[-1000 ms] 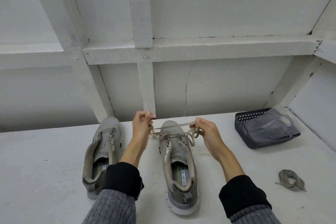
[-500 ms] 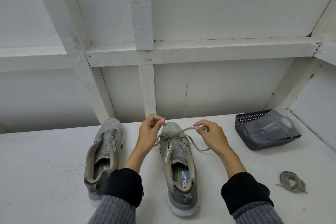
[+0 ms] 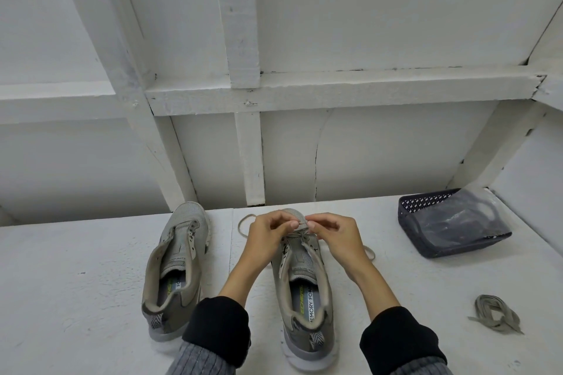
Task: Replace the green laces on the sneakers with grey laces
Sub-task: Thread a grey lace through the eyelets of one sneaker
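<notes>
**Lacing at the toe of the right-hand shoe**

Here we see two grey shoes standing on the white desk (image 3: 76,283), side by side and apart, their long axes running from us toward the wall, toes away, heels and openings nearest us. The left shoe (image 3: 176,265) leans its toe slightly to the right and carries no lace that we can make out; its eyelets show bare.

Both hands meet over the toe end of the right shoe (image 3: 304,283). Our left hand (image 3: 268,237) has its fingers curled, thumb and forefinger pinching the lace (image 3: 245,222) just above the lowest eyelets. Our right hand (image 3: 332,234) mirrors it, fingertips pinching the same lace, the two pinches almost touching. One end of the lace loops out onto the desk to the left of the toe; the other trails to the right, past the right wrist. Only the lowest eyelets seem threaded; we cannot tell more beneath the fingers.

At the far right, near the wall, sits a dark basket (image 3: 426,222) with a clear plastic bag (image 3: 457,222) in it. Nearer us on the right, well apart from the shoes, lies a bundled lace (image 3: 496,312), greyish-green.

Black cuffs over grey ribbed sleeves cover both forearms.
</notes>
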`<action>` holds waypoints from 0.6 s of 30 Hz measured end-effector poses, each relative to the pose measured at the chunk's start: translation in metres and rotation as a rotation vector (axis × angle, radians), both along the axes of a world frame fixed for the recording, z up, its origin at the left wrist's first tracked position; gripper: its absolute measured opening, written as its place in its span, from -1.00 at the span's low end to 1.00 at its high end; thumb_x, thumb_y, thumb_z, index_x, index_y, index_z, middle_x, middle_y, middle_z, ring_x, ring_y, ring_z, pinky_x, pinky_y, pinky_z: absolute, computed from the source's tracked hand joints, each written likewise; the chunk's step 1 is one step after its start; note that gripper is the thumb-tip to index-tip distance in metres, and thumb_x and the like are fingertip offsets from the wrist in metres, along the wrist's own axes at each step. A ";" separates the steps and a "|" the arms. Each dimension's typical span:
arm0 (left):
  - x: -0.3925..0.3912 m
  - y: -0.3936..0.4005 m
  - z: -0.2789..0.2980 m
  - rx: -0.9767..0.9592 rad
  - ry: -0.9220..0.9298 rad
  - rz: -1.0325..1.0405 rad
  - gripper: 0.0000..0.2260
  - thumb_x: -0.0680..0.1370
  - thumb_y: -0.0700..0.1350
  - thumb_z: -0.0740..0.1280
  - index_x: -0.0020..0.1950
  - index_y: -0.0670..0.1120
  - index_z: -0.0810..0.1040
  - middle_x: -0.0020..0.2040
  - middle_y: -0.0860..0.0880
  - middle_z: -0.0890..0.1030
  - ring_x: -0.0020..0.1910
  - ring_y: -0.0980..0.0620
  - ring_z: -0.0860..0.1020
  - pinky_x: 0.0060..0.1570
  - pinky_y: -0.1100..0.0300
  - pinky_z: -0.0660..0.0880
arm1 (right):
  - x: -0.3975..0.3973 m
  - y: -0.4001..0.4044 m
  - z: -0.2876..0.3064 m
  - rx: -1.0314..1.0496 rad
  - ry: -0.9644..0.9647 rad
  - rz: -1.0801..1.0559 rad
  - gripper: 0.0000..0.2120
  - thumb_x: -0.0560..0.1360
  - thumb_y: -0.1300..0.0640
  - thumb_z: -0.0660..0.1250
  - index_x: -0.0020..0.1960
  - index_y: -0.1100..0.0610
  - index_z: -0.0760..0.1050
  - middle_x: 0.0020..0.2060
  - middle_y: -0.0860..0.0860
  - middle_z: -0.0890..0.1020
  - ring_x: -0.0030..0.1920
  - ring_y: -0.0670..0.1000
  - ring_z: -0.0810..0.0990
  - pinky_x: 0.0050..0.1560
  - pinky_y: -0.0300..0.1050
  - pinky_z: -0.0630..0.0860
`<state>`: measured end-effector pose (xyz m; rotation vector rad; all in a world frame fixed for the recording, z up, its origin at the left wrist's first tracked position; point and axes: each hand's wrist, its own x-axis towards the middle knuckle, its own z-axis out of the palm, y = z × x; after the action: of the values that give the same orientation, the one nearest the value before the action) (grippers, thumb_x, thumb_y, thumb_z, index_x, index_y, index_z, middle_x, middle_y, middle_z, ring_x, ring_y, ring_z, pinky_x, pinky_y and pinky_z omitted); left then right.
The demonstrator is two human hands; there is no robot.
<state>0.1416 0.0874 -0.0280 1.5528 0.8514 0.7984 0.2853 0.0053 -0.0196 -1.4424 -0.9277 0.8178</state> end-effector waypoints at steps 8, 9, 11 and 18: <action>0.008 0.001 -0.001 -0.007 -0.003 0.087 -0.87 0.48 -0.28 0.45 -0.22 -0.09 0.61 -0.30 0.01 0.66 -0.25 0.11 0.63 -0.22 0.34 0.51 | 0.002 0.002 -0.003 0.027 0.000 -0.010 -0.89 0.45 0.25 0.44 -0.09 0.07 0.67 -0.20 0.00 0.72 -0.18 -0.05 0.67 -0.16 -0.27 0.56; 0.008 0.002 -0.001 -0.003 -0.004 0.080 -0.87 0.47 -0.28 0.46 -0.22 -0.09 0.61 -0.29 0.00 0.67 -0.24 0.10 0.63 -0.20 0.32 0.52 | 0.002 0.002 -0.003 0.029 -0.003 -0.008 -0.91 0.44 0.25 0.45 -0.09 0.10 0.67 -0.21 0.01 0.72 -0.19 -0.05 0.67 -0.16 -0.27 0.57; 0.008 0.001 0.001 0.002 -0.021 0.044 -0.89 0.48 -0.27 0.46 -0.21 -0.11 0.62 -0.28 -0.01 0.67 -0.24 0.11 0.63 -0.19 0.31 0.52 | 0.001 0.003 -0.003 0.026 -0.024 -0.008 -0.93 0.44 0.26 0.45 -0.10 0.14 0.67 -0.23 0.05 0.71 -0.22 -0.06 0.65 -0.17 -0.27 0.57; -0.005 0.010 0.005 0.099 0.214 -0.113 -0.65 0.67 -0.04 0.19 -0.28 0.07 0.59 -0.36 0.14 0.46 -0.32 0.15 0.38 -0.24 0.25 0.31 | 0.026 -0.002 -0.002 0.038 -0.006 -0.436 -0.85 0.48 0.28 0.40 -0.17 0.04 0.59 -0.29 0.01 0.65 -0.25 -0.03 0.58 -0.15 -0.24 0.53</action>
<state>0.1363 0.0974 -0.0231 1.7806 0.8806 0.6073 0.3117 0.0032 -0.0220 -1.5397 -0.5955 0.4692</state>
